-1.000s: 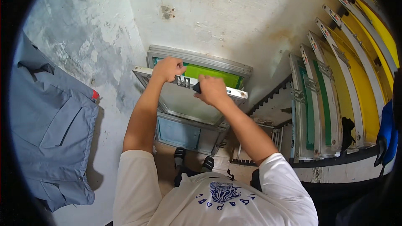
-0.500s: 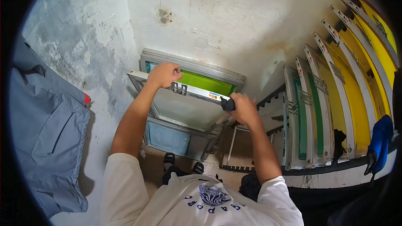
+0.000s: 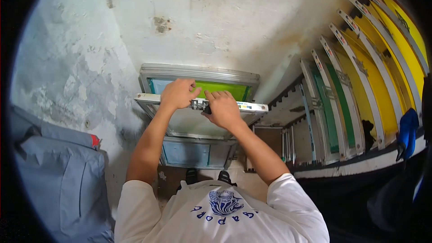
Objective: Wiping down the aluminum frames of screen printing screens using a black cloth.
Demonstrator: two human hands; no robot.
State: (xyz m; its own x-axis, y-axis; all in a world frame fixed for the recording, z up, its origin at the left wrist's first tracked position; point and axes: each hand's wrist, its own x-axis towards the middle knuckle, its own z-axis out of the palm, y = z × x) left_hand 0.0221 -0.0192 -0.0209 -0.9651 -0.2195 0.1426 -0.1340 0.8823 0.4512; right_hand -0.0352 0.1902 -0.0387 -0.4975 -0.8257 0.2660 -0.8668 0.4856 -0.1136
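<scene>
1. Compare with half a second ago: I see that the right grip (image 3: 223, 109) has moved inward along the frame (image 3: 146, 97) and now sits just beside the metal clips (image 3: 198, 104). The frame's top bar, which sloped down to the right, now runs closer to level. The left grip (image 3: 178, 94) keeps its place left of the clips.
2. Check the left grip: its fingers are bent over the top bar. I cannot tell whether it is clamped or merely resting there.
3. Check the right grip: it is partly closed on a small black object (image 3: 207, 109), fingers lying across the bar, tips toward the left grip.
4. Locate the frame: beneath both grips, nearer than the rear frame (image 3: 198, 73) and its green panel (image 3: 234, 90).
5. Read orientation: the top bar's long axis runs left to right, right end slightly lower; the near face is turned toward the wearer.
</scene>
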